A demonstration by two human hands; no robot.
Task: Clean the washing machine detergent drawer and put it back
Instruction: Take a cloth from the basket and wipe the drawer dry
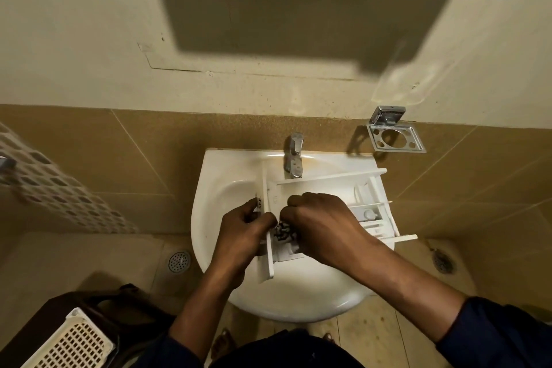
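Observation:
The white detergent drawer lies across the white washbasin, its front panel at the left and its compartments reaching to the right rim. My left hand grips the drawer's front panel edge. My right hand is curled inside the drawer, holding a small dark scrubbing thing that shows only partly between the two hands; what it is I cannot tell.
A chrome tap stands at the back of the basin, with no water visible. A chrome holder hangs on the wall to the right. Floor drains lie on both sides. A cream plastic basket sits at lower left.

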